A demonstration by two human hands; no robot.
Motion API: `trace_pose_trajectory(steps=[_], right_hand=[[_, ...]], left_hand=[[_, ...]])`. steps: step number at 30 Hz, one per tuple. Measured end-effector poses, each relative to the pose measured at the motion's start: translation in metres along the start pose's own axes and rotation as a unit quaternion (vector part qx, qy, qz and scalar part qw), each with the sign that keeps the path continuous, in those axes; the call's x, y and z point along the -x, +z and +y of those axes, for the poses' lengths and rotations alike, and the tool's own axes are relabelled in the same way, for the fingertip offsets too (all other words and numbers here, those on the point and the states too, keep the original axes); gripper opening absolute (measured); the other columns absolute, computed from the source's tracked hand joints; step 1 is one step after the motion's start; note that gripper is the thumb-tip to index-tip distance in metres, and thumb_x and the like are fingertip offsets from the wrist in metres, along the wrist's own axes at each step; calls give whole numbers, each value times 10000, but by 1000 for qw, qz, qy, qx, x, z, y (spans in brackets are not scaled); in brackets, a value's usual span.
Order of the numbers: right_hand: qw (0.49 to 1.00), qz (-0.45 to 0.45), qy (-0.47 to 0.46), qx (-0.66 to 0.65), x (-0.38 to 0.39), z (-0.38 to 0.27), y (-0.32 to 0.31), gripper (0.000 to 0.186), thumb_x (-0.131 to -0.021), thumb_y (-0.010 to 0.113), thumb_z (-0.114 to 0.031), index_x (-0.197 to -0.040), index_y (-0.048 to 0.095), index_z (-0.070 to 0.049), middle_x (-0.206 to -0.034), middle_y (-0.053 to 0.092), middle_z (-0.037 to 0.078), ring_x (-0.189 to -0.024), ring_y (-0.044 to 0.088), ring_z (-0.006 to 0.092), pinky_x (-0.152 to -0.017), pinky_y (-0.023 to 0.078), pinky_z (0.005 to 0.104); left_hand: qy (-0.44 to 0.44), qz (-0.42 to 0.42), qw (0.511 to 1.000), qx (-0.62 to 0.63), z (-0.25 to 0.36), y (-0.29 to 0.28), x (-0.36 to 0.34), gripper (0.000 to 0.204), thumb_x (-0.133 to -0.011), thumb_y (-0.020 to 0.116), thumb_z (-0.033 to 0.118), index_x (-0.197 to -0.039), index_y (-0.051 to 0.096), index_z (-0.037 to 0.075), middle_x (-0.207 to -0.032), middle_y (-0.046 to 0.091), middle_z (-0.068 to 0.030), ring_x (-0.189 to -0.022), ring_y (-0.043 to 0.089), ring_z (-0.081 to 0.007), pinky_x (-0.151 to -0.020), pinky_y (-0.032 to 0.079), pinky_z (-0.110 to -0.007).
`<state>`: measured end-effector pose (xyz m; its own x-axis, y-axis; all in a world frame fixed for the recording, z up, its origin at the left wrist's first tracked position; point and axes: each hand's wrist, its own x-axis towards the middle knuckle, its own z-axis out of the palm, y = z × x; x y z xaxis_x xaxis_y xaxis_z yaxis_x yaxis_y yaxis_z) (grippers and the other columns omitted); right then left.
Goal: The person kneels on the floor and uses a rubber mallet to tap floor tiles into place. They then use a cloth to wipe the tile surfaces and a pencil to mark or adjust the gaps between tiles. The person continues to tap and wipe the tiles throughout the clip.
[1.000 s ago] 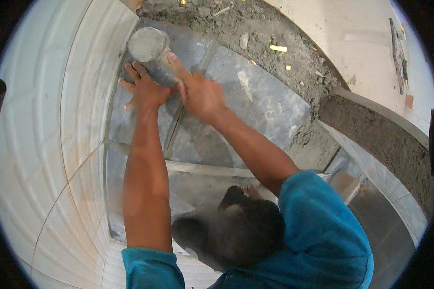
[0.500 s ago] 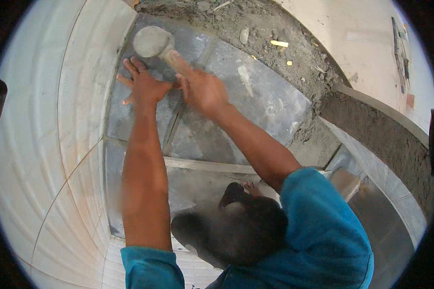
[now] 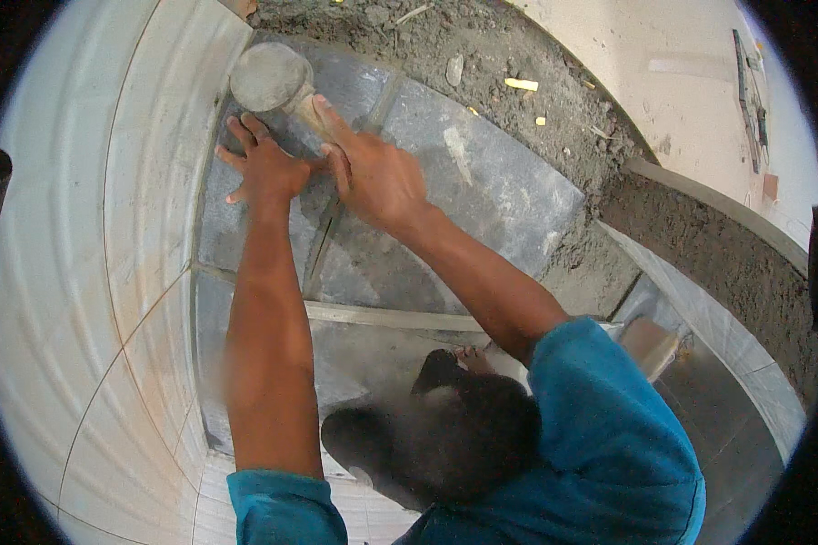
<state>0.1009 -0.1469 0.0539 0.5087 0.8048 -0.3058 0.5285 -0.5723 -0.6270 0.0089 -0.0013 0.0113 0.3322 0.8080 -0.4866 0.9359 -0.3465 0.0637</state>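
A: Your left hand lies flat, fingers spread, on the grey square floor tile. Keep it pressing.

B: And my right hand?

A: Clamped on the grey round-headed rubber mallet, just beyond your left fingertips. Tap gently, squarely.

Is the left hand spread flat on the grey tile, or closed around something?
Spread flat. The left hand lies palm-down on the grey tile, fingers fanned apart, beside the mallet that the right hand holds by its handle.

Short teal sleeves, bare forearms
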Motion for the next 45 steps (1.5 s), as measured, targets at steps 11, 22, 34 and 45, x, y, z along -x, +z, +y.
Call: trace_pose_trajectory(steps=[11,22,34,45], right_hand=[[1000,10,-5,9,-2,2,-2,634,-1058,482,-395,-1635,218,-379,-1032,707,231,-811,709,472,-708,579,586],[1000,-2,-2,7,-1,4,-3,621,-1068,511,-364,-1627,243,-392,-955,706,196,-795,708,437,-677,561,563],[1000,-3,7,29,-9,-1,-1,598,-1062,512,-378,-1617,290,-363,-961,717,200,-788,712,437,-693,566,557],[960,124,138,208,204,179,-63,408,-962,705,-217,-1347,617,-114,-1114,733,133,-857,739,302,-758,576,378]], left_hand=[[-4,-1,1000,2,-5,7,-7,1491,-570,941,598,-1672,62,113,-1755,-25,-51,-1582,-30,-459,-1032,285,-876],[0,-28,1000,2,-5,7,-5,1480,-573,951,531,-1674,49,127,-1757,-35,-35,-1578,-33,-475,-1035,260,-884],[14,27,999,35,-7,10,-1,1532,-535,965,580,-1671,50,115,-1755,-5,-69,-1579,-2,-473,-1029,268,-885],[-1,-2,999,52,5,-13,19,1602,-458,974,627,-1667,71,89,-1752,8,-89,-1575,9,-483,-1028,243,-895]])
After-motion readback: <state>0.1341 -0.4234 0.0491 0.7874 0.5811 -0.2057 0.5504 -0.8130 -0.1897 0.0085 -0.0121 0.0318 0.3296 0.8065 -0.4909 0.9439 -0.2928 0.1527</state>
